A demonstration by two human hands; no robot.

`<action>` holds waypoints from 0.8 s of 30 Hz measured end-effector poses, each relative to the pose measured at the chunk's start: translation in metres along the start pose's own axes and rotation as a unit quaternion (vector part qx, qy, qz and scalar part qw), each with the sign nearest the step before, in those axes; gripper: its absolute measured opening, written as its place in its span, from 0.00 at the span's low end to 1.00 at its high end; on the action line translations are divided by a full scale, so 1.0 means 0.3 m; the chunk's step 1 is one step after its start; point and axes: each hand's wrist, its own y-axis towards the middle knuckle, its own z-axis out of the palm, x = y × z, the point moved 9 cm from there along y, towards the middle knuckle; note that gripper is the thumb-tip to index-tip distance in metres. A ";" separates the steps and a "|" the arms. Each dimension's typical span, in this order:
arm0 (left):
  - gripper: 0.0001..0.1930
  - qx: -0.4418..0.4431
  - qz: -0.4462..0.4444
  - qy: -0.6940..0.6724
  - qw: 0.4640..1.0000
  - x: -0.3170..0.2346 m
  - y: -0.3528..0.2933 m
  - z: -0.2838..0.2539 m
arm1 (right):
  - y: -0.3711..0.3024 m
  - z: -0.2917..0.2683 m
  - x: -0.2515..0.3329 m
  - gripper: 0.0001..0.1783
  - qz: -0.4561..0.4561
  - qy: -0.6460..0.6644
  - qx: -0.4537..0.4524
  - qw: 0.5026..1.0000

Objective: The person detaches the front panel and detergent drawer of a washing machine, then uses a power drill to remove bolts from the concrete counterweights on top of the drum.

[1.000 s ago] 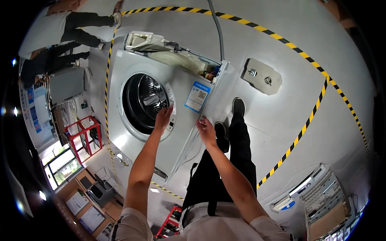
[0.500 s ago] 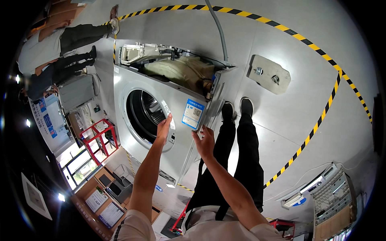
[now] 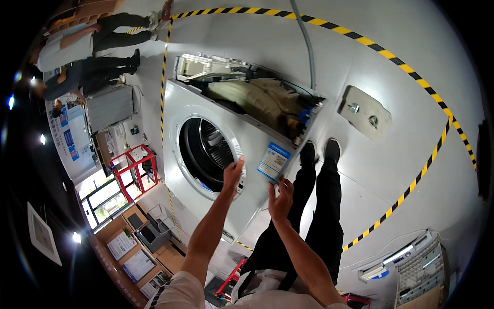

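A white washing machine (image 3: 177,110) stands before me with its top off, baring a beige tub (image 3: 242,95) and wiring. Its round door opening (image 3: 203,149) shows a metal drum inside. My left hand (image 3: 234,175) holds the right rim of that opening, thumb on the front panel (image 3: 252,193), other fingers mostly hidden. Just below a blue-and-white label (image 3: 274,160), my right hand (image 3: 281,198) grips the panel's edge between bent fingers and thumb.
A grey hose (image 3: 306,46) runs from the machine's back across the floor. A flat grey block (image 3: 365,113) with metal fittings lies to the right. Yellow-black tape (image 3: 381,50) borders the area. People (image 3: 77,46) stand far left, near a red frame (image 3: 135,172). A panel part (image 3: 422,268) lies lower right.
Machine, floor block and both hands appear further right and lower as the view shifts. My hands stay at about the same places on the machine.
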 end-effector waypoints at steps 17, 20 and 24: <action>0.25 0.112 0.028 0.077 0.990 -0.141 -0.077 0.062 | 0.040 0.008 0.026 0.32 0.044 0.033 -0.049 0.997; 0.26 0.091 -0.010 0.128 0.988 -0.108 -0.064 0.034 | 0.036 0.011 0.019 0.31 0.039 0.034 -0.046 0.998; 0.26 0.103 0.041 0.034 0.993 -0.125 -0.062 0.052 | 0.030 0.006 0.031 0.31 0.018 0.000 -0.051 0.999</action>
